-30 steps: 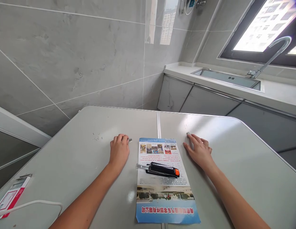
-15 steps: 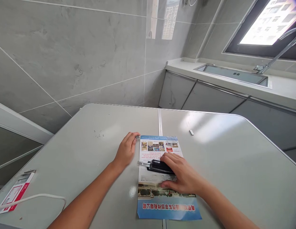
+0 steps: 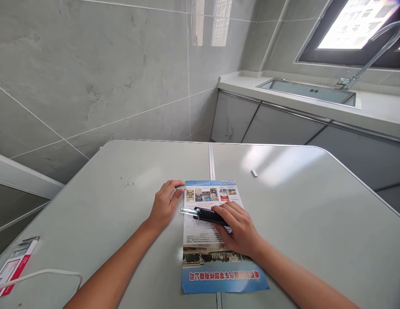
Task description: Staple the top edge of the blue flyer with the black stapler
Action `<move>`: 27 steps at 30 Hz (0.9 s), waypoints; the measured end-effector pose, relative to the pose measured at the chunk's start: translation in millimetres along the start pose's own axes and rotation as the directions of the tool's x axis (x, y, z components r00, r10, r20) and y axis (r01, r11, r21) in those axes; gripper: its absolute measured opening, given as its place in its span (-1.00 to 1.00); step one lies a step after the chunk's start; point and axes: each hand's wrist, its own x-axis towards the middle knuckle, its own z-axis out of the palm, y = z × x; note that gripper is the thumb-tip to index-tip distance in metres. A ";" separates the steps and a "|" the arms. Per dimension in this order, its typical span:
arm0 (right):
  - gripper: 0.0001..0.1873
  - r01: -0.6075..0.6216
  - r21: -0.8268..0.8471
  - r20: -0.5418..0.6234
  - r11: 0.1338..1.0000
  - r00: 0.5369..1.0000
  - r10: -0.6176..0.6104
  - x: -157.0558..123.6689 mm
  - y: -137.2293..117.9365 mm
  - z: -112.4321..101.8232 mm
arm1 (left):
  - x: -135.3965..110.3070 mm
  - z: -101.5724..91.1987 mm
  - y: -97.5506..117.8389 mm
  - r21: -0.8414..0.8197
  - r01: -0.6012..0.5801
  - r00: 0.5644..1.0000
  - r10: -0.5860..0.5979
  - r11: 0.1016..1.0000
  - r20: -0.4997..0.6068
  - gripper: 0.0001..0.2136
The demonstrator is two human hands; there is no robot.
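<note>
A printed leaflet (image 3: 200, 238) with blue bands and photos lies on the table, its lettering upside down to me. Over its middle, my right hand (image 3: 238, 225) is wrapped around a black stapler (image 3: 208, 215), fingers on top and thumb below. The stapler's metal end (image 3: 188, 211) sticks out past the leaflet's left edge. My left hand (image 3: 165, 201) is by the leaflet's upper left corner, thumb and forefinger closing on a small grey strip (image 3: 181, 187) that looks like a row of staples. The fingers partly hide it.
Farther right on the table lies a small pale strip (image 3: 254, 173). Small dark bits (image 3: 125, 182) are scattered at the left. A red-and-white package (image 3: 14, 268) and a white cable (image 3: 54, 271) are at the near left. Beyond stands a counter with a sink (image 3: 311, 92) and faucet (image 3: 364, 68).
My right thumb has moved in under the stapler, which now looks raised and tilted off the leaflet. My left fingers have shifted slightly around the grey strip. The camera view moved a little.
</note>
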 end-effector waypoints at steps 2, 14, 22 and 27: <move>-0.68 -0.032 -0.004 -0.020 0.999 0.999 0.032 0.1 0.9 1.8 | -0.6 -1.2 2.1 -0.031 -0.052 0.999 0.052 0.998 0.014 -0.84; -0.70 -0.144 0.060 -0.061 0.988 0.987 0.147 -0.6 6.3 1.0 | 2.6 4.2 3.3 -0.101 -0.320 0.851 0.333 0.942 0.406 -0.89; -0.69 -0.161 0.080 -0.076 0.984 0.983 0.167 -1.3 8.9 1.7 | 2.7 3.1 2.6 -0.081 -0.311 0.837 0.313 0.947 0.448 -0.86; -0.69 -0.159 0.086 -0.087 0.983 0.982 0.167 -1.4 8.2 1.8 | 3.2 3.2 3.8 -0.031 -0.308 0.850 0.289 0.951 0.440 -0.85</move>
